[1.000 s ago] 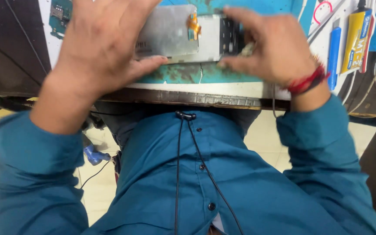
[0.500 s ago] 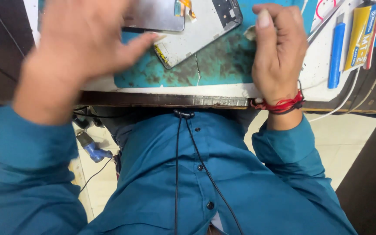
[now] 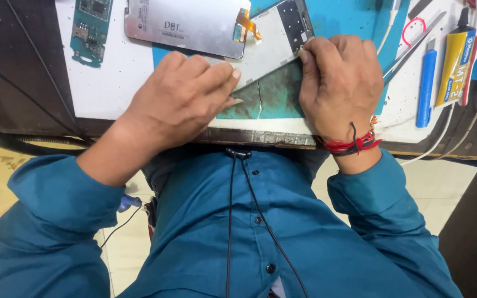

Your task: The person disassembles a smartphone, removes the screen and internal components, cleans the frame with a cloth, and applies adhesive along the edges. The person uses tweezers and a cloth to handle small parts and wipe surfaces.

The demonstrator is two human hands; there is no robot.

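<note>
Phone frame (image 3: 274,47) lies tilted on the green mat (image 3: 274,102); we note our left hand (image 3: 180,102) pinching its lower edge, right hand (image 3: 338,83) curled gripping its right edge.

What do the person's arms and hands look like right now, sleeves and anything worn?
Both hands are bare, no gloves. The left hand has nothing on its wrist; the right hand wears red thread bands with a black cord. Both arms are in teal blue shirt sleeves, pushed up and bunched on the forearms.
</note>
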